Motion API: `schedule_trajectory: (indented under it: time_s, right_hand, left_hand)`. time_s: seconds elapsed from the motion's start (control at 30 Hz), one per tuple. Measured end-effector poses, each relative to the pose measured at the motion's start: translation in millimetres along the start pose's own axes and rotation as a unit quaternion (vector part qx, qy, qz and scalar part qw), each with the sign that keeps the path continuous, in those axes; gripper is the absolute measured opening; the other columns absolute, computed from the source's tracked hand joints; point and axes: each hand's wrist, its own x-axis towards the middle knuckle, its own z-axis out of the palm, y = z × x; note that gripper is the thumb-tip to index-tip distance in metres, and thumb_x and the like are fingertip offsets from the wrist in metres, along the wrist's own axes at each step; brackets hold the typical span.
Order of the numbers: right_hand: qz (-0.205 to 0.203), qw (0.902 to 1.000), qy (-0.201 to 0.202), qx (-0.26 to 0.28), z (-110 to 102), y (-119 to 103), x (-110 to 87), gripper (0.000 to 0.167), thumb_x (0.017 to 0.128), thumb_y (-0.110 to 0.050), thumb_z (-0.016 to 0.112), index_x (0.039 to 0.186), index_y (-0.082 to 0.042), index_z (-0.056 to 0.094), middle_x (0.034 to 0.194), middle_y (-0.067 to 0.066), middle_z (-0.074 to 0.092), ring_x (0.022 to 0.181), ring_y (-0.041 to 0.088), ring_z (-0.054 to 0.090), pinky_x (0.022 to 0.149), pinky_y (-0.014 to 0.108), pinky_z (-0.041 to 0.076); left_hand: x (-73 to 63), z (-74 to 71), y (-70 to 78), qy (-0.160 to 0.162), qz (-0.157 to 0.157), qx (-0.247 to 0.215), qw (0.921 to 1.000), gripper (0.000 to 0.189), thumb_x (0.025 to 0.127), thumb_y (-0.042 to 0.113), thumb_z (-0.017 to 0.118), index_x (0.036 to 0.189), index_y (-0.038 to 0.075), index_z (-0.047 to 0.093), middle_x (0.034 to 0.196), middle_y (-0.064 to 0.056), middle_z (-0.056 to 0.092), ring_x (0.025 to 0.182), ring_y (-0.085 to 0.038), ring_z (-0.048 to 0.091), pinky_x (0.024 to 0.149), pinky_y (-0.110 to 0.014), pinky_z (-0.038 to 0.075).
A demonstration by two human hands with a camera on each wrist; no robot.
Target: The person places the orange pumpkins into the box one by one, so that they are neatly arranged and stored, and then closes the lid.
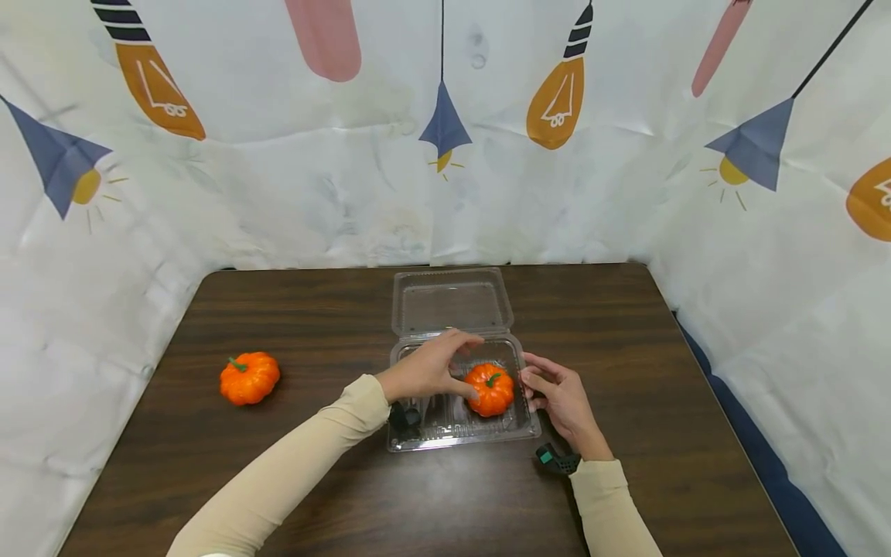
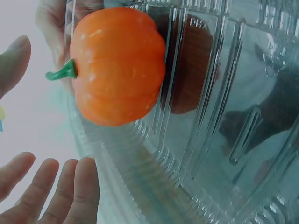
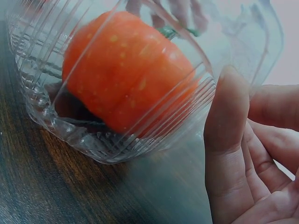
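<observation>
Orange miniature pumpkin (image 1: pixel 493 389) sat beside the left hand (image 1: pixel 433 367), its fingers parted and hiding part of the clear clamshell (image 1: pixel 452 302) from me; the right hand (image 1: pixel 565 398) pinched the rim.

Two pumpkins (image 1: pixel 493 393), one container (image 1: pixel 452 425), one table (image 1: pixel 334 325) — three printed bulbs (image 1: pixel 555 100), three printed lamps (image 1: pixel 445 124).

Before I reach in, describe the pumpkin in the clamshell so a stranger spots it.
On the brown table sits a clear plastic clamshell, lid open. In its right half is an orange pumpkin with a green stem. Unlike the second pumpkin at the table's left, it sits inside a container.
</observation>
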Motion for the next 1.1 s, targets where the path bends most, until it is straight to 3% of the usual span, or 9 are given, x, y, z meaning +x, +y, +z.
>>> schedule_trajectory:
  time_s: [0.3, 0.5, 0.73, 1.1]
  right_hand:
    - [0.002, 1.0000, -0.005, 0.005, 1, 1, 0.5, 0.054, 0.098, -0.013, 0.071, 0.147, 0.001, 0.054, 0.092, -0.007, 0.070, 0.066, 0.009, 0.059, 0.052, 0.020, 0.055]
    - [0.002, 1.0000, -0.004, 0.006, 1, 1, -0.1, 0.053, 0.098, -0.012, 0.071, 0.146, 0.001, 0.054, 0.091, -0.007, 0.071, 0.066, 0.008, 0.059, 0.052, 0.020, 0.055]
    - [0.003, 1.0000, 0.000, 0.004, 2, 0, -1.5, 0.054, 0.099, -0.014, 0.071, 0.147, 0.001, 0.054, 0.091, -0.007, 0.071, 0.066, 0.008, 0.059, 0.053, 0.019, 0.054]
    - [0.007, 0.9999, 0.008, -0.001, 4, 1, -1.9, 0.054, 0.099, -0.014, 0.071, 0.147, 0.001, 0.053, 0.090, -0.007, 0.070, 0.066, 0.008, 0.059, 0.053, 0.019, 0.054]
  left_hand:
    - [-14.7, -16.7, 2.1, 0.042, 0.010, -0.040, 0.9982, 0.084, 0.081, 0.029, 0.091, 0.151, 0.008, 0.049, 0.142, -0.013, 0.057, 0.126, -0.035, 0.060, 0.097, -0.044, 0.060]
    - [-24.7, -26.5, -2.8, 0.074, 0.012, -0.036, 0.9966, 0.083, 0.080, 0.030, 0.091, 0.151, 0.013, 0.050, 0.140, -0.011, 0.059, 0.124, -0.031, 0.063, 0.096, -0.040, 0.061]
    - [-39.3, -40.0, -7.9, 0.096, -0.009, -0.038, 0.9946, 0.083, 0.079, 0.031, 0.092, 0.150, 0.018, 0.051, 0.138, -0.005, 0.060, 0.119, -0.028, 0.064, 0.097, -0.043, 0.060]
    - [-62.6, -61.4, -17.3, 0.130, -0.023, -0.021, 0.9910, 0.084, 0.078, 0.027, 0.093, 0.149, 0.012, 0.051, 0.132, -0.008, 0.061, 0.116, -0.034, 0.064, 0.096, -0.042, 0.060]
